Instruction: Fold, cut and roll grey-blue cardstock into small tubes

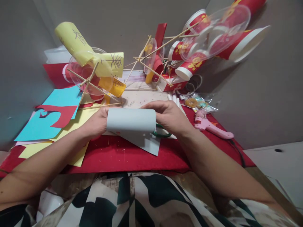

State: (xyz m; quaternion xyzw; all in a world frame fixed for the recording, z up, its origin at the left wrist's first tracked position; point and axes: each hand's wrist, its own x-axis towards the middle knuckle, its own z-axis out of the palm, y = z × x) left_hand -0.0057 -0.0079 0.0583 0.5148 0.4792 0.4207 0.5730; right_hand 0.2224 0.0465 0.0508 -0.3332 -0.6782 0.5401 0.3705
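Both my hands hold a pale blue sheet of paper rolled into a tube over the red cloth. My left hand grips the tube's left end with fingers curled round it. My right hand closes on the right end, thumb on top. A loose flap of the same paper hangs below the tube. Green-handled scissors lie just under my right hand, mostly hidden.
A pink glue gun lies right of my hand. Cyan, yellow and red paper sheets lie at the left. Behind stand constructions of bamboo sticks, clear plastic cups, yellow paper rolls and red paper cups.
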